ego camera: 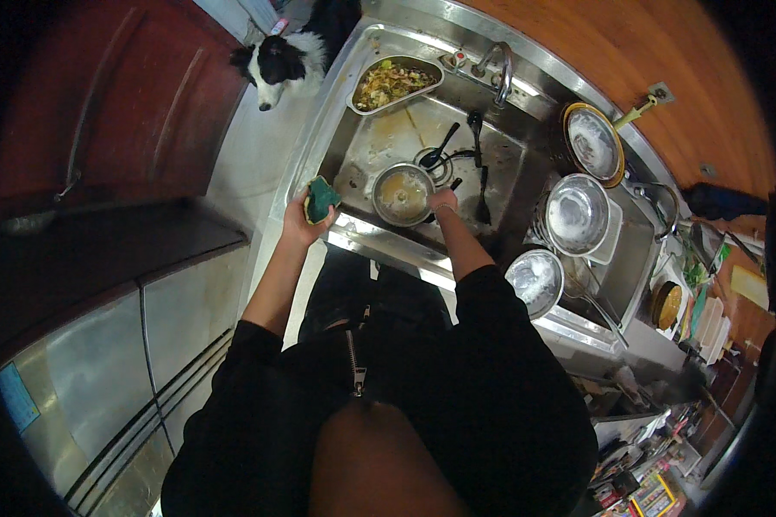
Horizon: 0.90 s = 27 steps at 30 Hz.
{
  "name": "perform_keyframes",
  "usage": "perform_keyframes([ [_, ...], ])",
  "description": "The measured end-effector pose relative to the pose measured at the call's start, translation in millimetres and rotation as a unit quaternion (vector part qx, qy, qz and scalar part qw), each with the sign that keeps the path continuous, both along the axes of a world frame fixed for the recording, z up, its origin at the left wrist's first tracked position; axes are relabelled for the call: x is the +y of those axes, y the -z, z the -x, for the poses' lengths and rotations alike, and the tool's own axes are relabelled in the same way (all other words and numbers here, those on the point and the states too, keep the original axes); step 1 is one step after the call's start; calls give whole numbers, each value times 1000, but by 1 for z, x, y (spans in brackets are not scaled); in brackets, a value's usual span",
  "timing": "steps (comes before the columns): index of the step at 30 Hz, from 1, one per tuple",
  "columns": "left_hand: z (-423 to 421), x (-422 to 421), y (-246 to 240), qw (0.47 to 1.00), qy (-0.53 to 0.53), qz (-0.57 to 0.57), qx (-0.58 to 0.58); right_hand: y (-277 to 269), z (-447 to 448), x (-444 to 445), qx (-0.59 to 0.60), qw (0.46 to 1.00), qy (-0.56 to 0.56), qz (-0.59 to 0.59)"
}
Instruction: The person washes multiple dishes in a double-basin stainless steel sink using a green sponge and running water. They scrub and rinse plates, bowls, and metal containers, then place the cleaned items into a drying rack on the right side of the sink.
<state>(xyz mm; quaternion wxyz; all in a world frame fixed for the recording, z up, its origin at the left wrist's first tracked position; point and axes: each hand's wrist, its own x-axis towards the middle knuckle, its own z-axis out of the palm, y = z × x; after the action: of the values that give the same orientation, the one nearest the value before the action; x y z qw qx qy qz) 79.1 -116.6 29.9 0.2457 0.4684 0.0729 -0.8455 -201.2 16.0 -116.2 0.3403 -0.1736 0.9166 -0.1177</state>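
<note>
My left hand grips a green and yellow scouring sponge above the front left rim of the steel sink. In the sink, my right hand holds the right edge of a round metal bowl containing cloudy yellowish liquid. Dark utensil pieces show around that hand; what they belong to is partly hidden. Behind the bowl, a black spoon lies across the drain. To its right are a black ladle and a black spatula.
A steel tray of food scraps occupies the sink's back left corner, left of the faucet. Several soapy bowls, including a steel bowl, stand around the right basin. A black-and-white dog stands beyond the sink's left edge.
</note>
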Motion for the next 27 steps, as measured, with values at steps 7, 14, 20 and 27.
perform_keyframes([
  [7, -1, 8, -4, 999, -9, 9, 30, 76, 20, 5, -32, 974, -216, 56],
  [14, 5, 9, -15, 997, 39, 47, 47, 66, 17, 11, -728, 668, 124, 87],
  [20, 53, -1, -56, 751, 213, 534, -324, -51, -39, 8, -627, 665, 282, 294],
  [27, 124, 47, -29, 171, 617, 706, -302, -139, -61, 15, -415, 733, 209, 497],
])
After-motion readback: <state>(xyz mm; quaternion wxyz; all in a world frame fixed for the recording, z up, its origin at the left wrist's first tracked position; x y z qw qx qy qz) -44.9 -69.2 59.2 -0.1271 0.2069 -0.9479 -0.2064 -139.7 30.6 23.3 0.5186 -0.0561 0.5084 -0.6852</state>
